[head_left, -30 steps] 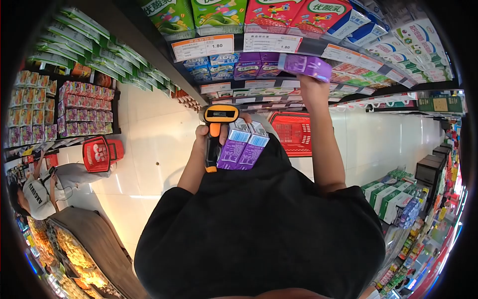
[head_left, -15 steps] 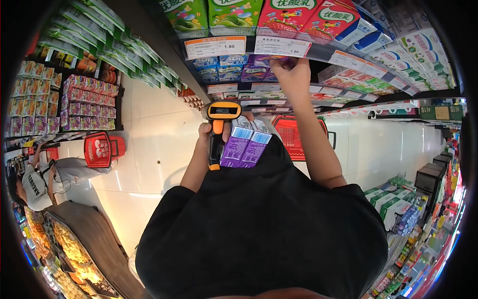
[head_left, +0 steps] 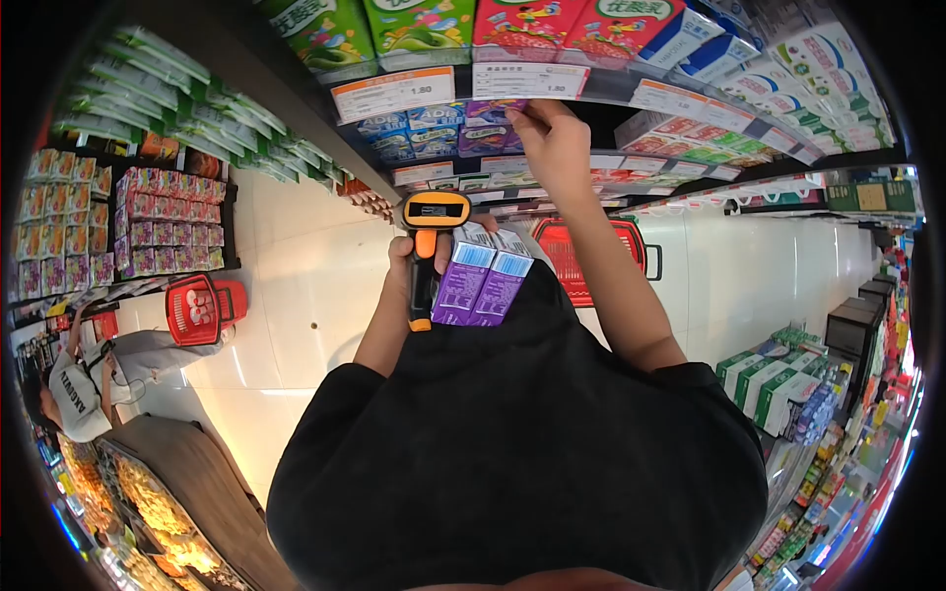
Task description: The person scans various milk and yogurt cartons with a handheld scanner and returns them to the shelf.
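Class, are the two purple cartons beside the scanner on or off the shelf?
Off the shelf: the left hand holds the cartons alongside the scanner.

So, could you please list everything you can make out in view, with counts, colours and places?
Scanner: one, orange and black, in the left hand
Held cartons: two, purple, beside the scanner
Shelved cartons: several, purple, lower shelf by the right hand
Blue cartons: several, blue, left of those
Green cartons: two, green, upper shelf
Red cartons: two, red, right of the green
Price labels: several, white and orange, shelf edges
Red baskets: at least two, red, behind the right forearm and at left
Stacked packs: many, multicoloured, left
Boxes: several, white and green, right
Co-worker: one, pale top, far left
Shirt: one, black, on the wearer
Hands: two, bare, left round scanner, right at shelved cartons
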